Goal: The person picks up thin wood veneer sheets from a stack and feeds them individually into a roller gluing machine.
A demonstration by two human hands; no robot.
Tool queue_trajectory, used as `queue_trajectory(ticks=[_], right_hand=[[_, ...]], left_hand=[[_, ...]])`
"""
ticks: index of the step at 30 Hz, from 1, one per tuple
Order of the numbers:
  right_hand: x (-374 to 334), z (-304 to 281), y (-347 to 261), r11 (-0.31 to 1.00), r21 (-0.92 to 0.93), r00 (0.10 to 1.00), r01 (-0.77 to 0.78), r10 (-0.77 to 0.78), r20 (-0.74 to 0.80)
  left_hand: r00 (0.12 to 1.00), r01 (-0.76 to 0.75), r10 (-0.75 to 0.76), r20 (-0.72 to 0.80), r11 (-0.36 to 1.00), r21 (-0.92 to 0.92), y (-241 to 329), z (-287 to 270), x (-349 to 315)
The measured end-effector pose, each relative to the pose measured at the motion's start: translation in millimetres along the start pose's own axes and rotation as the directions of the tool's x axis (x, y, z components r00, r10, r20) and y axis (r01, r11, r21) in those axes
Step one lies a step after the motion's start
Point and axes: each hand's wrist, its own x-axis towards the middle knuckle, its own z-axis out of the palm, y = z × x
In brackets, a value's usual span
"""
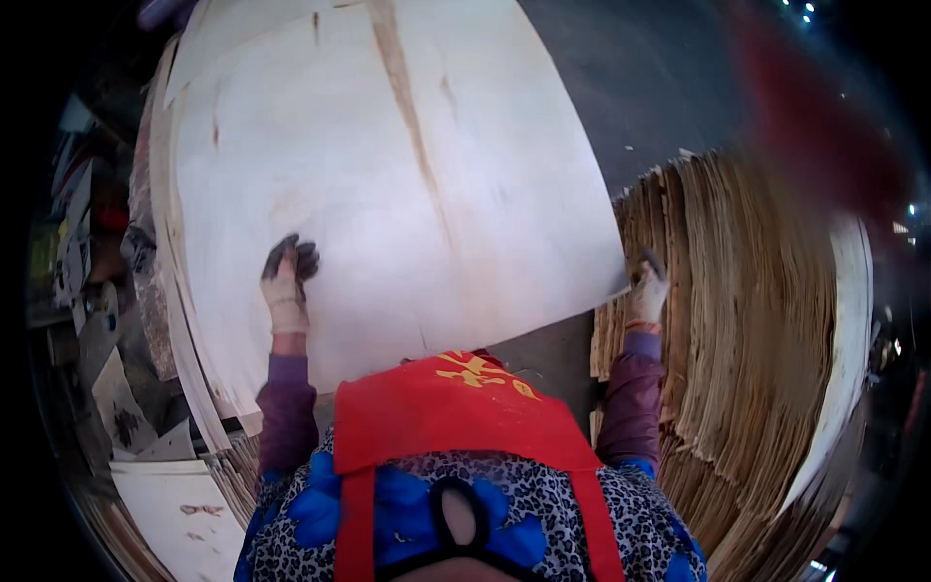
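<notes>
A large pale sheet (359, 194), smooth and wood-like, spreads ahead of both hands and across the space between them. Its near right corner meets the right hand, and along the left hand's outer side the layered edges of more sheets show beneath it. A tall stack of rough brown sheets (737, 330) stands just to the right of the right hand, its many thin edges facing up and a whiter sheet (844, 320) closing its far side. Beyond the right hand, between the pale sheet and the blurred red shape at upper right, is a dark grey surface (669, 87). Nearer the body than the hands, and between them, sits a red apron (456, 417) with yellow marks, over a leopard-patterned garment (572, 495) with blue shapes. Behind the left hand and further left lies a smaller pile topped by a whitish sheet (184, 504) with brown marks; a torn pale piece (121, 398) is a little nearer that hand. Both hands wear whitish gloves with dark fingers, below purple sleeves. The left hand (289, 272) is over the pale sheet with its fingers curled; whether they pinch anything I cannot tell. The right hand (648, 283) grasps the pale sheet at its corner, close beside the brown stack.
</notes>
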Motion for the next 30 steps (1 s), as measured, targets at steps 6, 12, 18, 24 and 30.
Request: queue_trajectory(ticks=[6, 12, 18, 24, 30], right_hand=[[-33, -26, 61, 0.996, 0.024, 0.996, -0.085, 0.085, 0.001], [-34, -23, 63, 0.989, 0.076, 0.990, -0.128, 0.123, 0.066], [-19, -35, 103, 0.972, 0.029, 0.964, -0.232, 0.226, 0.139], [-58, -8, 12, 0.948, 0.273, 0.985, -0.164, 0.174, -0.013], [-98, 21, -101, 0.824, 0.514, 0.967, -0.238, 0.151, 0.205]], left_hand=[[0.995, -0.042, 0.033, 0.093, 0.995, 0.093, -7, 16, -53], [0.993, -0.050, 0.037, 0.115, 0.992, 0.112, -13, 24, -77], [0.995, -0.032, 0.018, 0.101, 0.990, 0.134, -24, 20, -99], [0.996, -0.076, 0.069, 0.059, 0.989, 0.125, -27, 12, -131], [0.966, 0.246, -0.193, -0.172, 0.890, 0.384, -50, -40, -173]])
